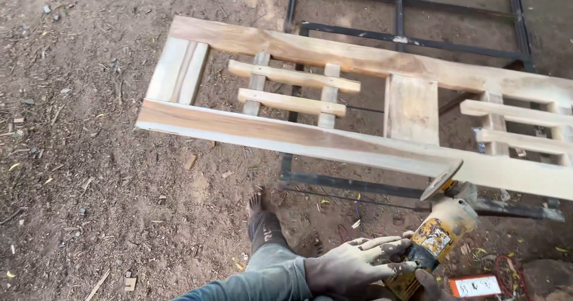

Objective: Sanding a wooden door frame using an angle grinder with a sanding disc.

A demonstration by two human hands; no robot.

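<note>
Left hand (358,264) wrapped tight round yellow angle grinder (431,241), disc (441,180) tilted at near edge of wooden door frame (298,135). Right hand (431,282) mostly hidden, grip can't tell; prob steadying.

A dusty left hand (352,265) grips a yellow angle grinder (433,238), its sanding disc (441,180) at the near edge of a pale wooden door frame (286,131) resting on a black metal stand (406,38).

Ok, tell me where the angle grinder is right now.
In the head view the yellow angle grinder sits lower right, gripped by the gloved left hand, its disc at the near rail of the wooden frame.
</note>
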